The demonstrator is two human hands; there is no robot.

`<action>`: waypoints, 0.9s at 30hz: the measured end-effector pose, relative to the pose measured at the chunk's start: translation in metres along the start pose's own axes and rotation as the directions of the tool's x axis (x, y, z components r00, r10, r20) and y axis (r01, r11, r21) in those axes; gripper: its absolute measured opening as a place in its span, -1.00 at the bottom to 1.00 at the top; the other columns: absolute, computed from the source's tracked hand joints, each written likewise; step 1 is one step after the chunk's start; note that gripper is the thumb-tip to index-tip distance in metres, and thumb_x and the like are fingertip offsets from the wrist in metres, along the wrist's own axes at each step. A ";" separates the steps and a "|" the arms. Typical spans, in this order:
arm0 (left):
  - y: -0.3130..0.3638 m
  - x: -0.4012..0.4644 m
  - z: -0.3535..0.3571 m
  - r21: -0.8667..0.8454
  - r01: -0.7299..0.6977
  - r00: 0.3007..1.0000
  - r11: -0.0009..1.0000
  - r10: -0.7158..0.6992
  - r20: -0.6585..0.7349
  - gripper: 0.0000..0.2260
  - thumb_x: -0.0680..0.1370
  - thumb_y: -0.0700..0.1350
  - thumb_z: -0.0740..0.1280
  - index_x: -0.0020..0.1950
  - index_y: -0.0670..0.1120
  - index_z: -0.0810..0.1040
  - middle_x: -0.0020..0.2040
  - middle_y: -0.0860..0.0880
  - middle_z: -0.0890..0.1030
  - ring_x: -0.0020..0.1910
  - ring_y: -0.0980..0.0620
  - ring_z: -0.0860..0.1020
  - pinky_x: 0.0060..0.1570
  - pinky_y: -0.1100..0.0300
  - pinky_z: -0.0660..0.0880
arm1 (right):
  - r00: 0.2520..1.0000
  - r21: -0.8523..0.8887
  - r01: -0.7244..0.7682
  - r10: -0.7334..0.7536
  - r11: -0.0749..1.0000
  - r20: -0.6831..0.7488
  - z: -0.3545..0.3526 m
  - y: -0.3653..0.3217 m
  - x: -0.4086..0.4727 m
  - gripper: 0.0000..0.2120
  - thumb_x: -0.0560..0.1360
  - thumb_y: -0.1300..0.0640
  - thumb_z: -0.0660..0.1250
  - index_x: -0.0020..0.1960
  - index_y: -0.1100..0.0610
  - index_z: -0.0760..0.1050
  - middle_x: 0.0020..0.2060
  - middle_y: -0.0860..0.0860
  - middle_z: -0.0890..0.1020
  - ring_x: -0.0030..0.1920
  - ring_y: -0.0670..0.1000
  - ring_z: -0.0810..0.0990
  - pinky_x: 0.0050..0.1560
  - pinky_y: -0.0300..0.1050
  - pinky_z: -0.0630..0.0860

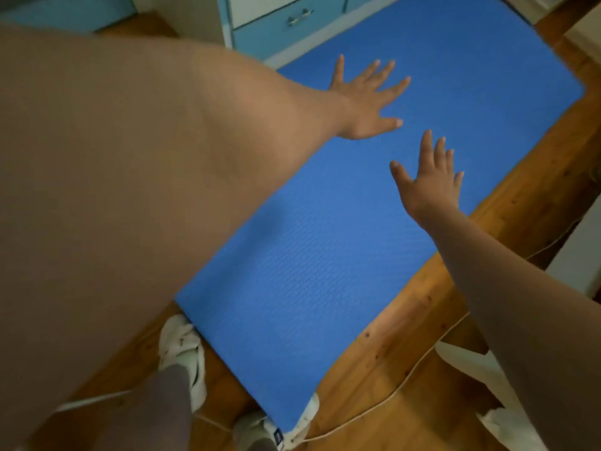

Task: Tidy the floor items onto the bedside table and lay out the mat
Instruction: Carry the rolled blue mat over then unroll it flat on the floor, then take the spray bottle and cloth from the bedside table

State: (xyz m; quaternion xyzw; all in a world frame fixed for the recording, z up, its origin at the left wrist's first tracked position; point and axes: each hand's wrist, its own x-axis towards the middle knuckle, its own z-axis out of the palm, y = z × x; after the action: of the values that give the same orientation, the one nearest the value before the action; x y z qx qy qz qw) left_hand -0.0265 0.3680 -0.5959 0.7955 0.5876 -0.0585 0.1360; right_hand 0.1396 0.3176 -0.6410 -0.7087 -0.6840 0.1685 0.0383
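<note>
both hands flat and spread over the unrolled mat

neither hand grips anything: the left hand (367,96) and the right hand (426,187) are both spread wide, fingers straight and fanned, palms down over the blue mat (325,255). whether the palms press on the surface or hover just above it cannot be told from this view.

the mat lies unrolled on the wooden floor (406,336), directly under both hands. its long axis runs away from the person, from the near end by the white shoes (182,346) up toward the blue drawer unit (276,24) at the far end. the left hand reaches further along that axis, nearer the drawer unit; the right hand sits closer to the person and nearer the mat's right edge.

the laying-out looks almost done, and this reads as a smoothing step. any further flattening would likely run along the length of the mat, with the left hand better placed for the far end and the right for the right edge.

a thin white cord (419,362) trails over the floor just beside the mat's right edge, and could snag if the mat is shifted sideways.
</note>
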 end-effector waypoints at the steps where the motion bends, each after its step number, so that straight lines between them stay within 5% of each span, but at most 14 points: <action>1: -0.007 -0.007 -0.017 0.024 -0.005 1.000 1.000 0.005 0.002 -0.41 0.60 0.22 -0.05 0.54 0.09 -0.21 0.57 -0.04 -0.22 0.56 -0.02 -0.20 0.40 -0.34 -0.26 | 1.000 0.002 -0.002 0.002 1.000 0.021 -0.007 -0.008 -0.003 -0.32 0.56 -0.16 0.10 0.54 0.02 -0.14 0.55 0.06 -0.09 0.55 0.08 -0.13 0.48 0.20 -0.16; 7: -0.065 -0.019 -0.075 0.184 -0.029 0.997 0.982 0.043 -0.069 -0.42 0.60 0.22 -0.05 0.54 0.08 -0.19 0.58 -0.05 -0.18 0.56 -0.04 -0.17 0.43 -0.28 -0.23 | 0.999 0.033 0.019 -0.017 0.999 -0.037 -0.015 -0.062 0.024 -0.31 0.56 -0.13 0.12 0.54 0.02 -0.13 0.55 0.06 -0.07 0.55 0.08 -0.12 0.48 0.24 -0.17; 14: -0.118 -0.026 -0.103 0.127 0.041 0.999 0.991 -0.041 -0.003 -0.40 0.60 0.21 -0.04 0.53 0.07 -0.23 0.57 -0.06 -0.24 0.55 -0.03 -0.21 0.43 -0.31 -0.27 | 0.993 0.010 0.092 -0.091 0.996 -0.078 -0.050 -0.124 0.041 -0.31 0.56 -0.14 0.12 0.54 0.00 -0.15 0.55 0.04 -0.08 0.55 0.07 -0.11 0.47 0.25 -0.16; 27: -0.066 -0.059 -0.277 0.279 -0.149 0.988 0.949 0.155 0.003 -0.39 0.59 0.23 -0.01 0.53 0.09 -0.22 0.57 -0.05 -0.23 0.56 -0.02 -0.21 0.43 -0.31 -0.26 | 0.977 -0.009 -0.027 0.024 1.000 -0.212 -0.238 -0.172 -0.006 -0.33 0.57 -0.20 0.04 0.53 -0.07 -0.23 0.55 -0.02 -0.16 0.55 0.04 -0.19 0.47 0.23 -0.24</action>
State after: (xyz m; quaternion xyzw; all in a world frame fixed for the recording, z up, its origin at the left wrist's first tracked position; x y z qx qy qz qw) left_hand -0.1254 0.4107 -0.3259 0.8501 0.5118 -0.1221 0.0214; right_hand 0.0445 0.3643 -0.3671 -0.7316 -0.6678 0.0882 0.1046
